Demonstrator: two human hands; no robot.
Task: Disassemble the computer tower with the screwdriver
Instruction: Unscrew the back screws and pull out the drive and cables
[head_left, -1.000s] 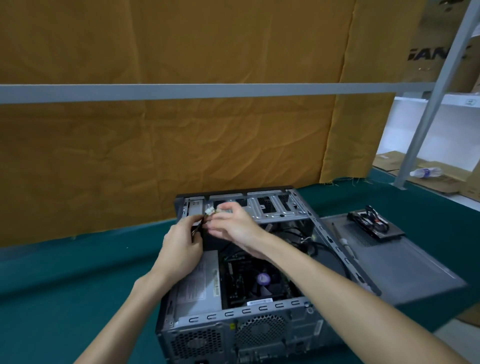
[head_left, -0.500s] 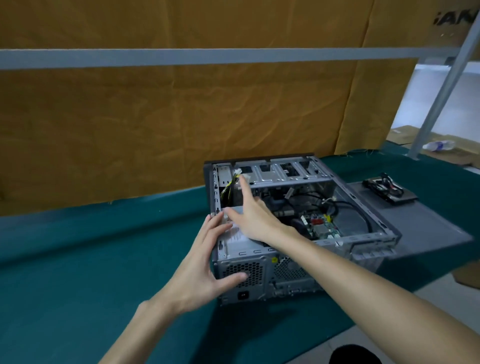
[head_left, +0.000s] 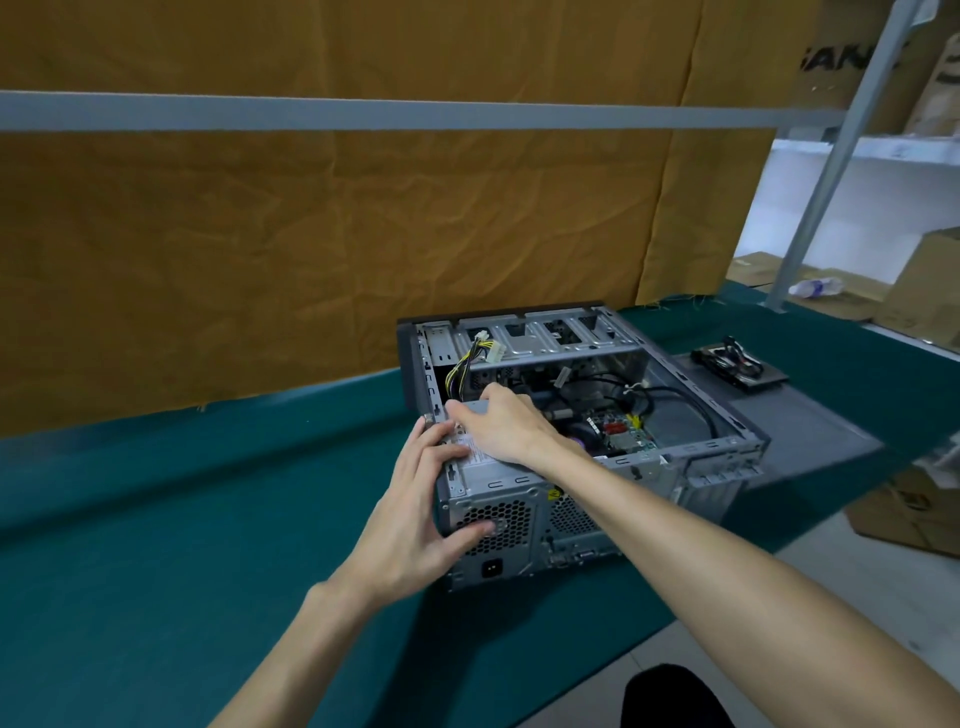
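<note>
While lettering stays unreadable, left hand (head_left: 415, 512) and right hand (head_left: 506, 423), fingers curled, gripping the power supply (head_left: 498, 470).

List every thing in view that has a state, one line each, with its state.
computer tower: lying on its side, side panel off, inside exposed
power supply: seated in the near left corner, both hands on it
white connector: unplugged, resting on the drive cage
side panel: flat on the table beside the tower
left hand: fingers on the supply's edge, thumb on its grille
right hand: gripping the supply's top
</note>
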